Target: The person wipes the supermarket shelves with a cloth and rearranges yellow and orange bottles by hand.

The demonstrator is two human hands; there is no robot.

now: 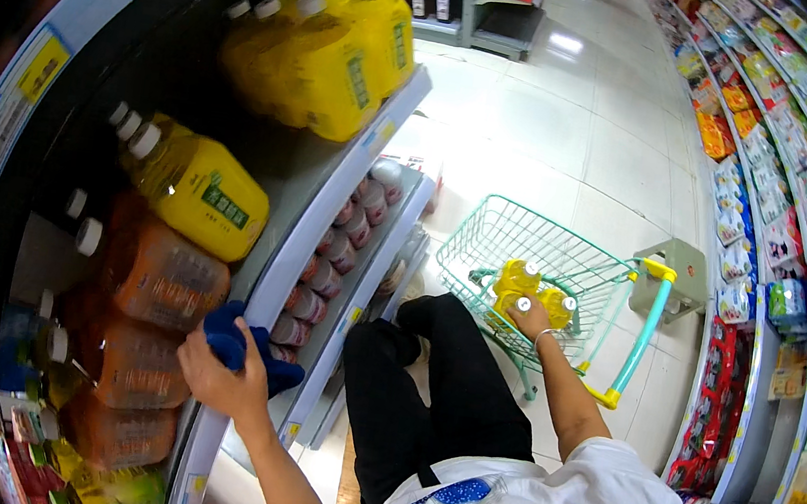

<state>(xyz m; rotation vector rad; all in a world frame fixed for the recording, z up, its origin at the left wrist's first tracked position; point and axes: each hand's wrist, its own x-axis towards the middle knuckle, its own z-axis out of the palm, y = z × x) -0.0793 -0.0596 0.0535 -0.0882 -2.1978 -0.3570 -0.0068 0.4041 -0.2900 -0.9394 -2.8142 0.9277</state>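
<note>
My left hand [226, 371] is closed on a bunched dark blue cloth [274, 362] at the front edge of the shelf, beside large bottles of orange drink [143, 366]. To the right, my right hand [530, 318] reaches into a green wire shopping cart [497, 225]. Its fingers are around the top of a yellow bottle [508, 303] with a white cap. Other yellow bottles [556, 306] of the same kind stand close against it in the cart. Part of the gripped bottle is hidden by the hand.
Large yellow drink bottles [215, 191] stand on the shelf above the orange ones, more [351, 64] farther back. Small pinkish containers [325, 278] fill a lower shelf. A grey-green bin [674, 282] stands behind the cart's yellow and teal handle [651, 328]. Packaged goods [734, 227] line the right shelving.
</note>
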